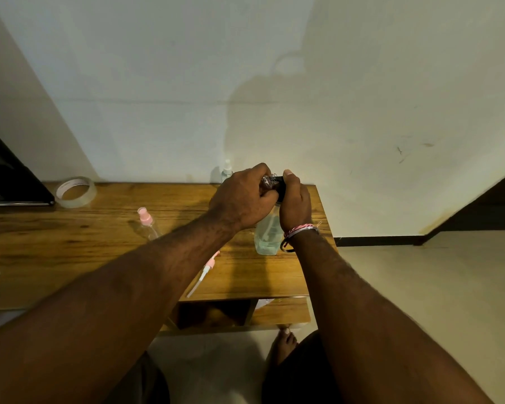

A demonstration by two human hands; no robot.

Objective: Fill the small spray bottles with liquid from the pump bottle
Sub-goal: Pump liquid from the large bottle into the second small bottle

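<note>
A clear pump bottle (267, 234) with pale liquid stands near the right end of the wooden table (70, 243). My right hand (295, 204) wraps around its black pump head, thumb on top. My left hand (242, 196) grips a small clear spray bottle (266, 182), holding it against the pump's nozzle; most of that bottle is hidden in my fingers. A loose pink-and-white spray top (204, 272) lies on the table under my left forearm. Another small spray bottle with a pink cap (148, 224) stands left of my forearm. A third small bottle (226, 170) stands by the wall.
A roll of clear tape (76, 191) lies at the back left of the table, next to a dark flat object (9, 182). A white wall runs just behind the table. The table's right edge is close to the pump bottle. A lower shelf (277, 312) sits beneath.
</note>
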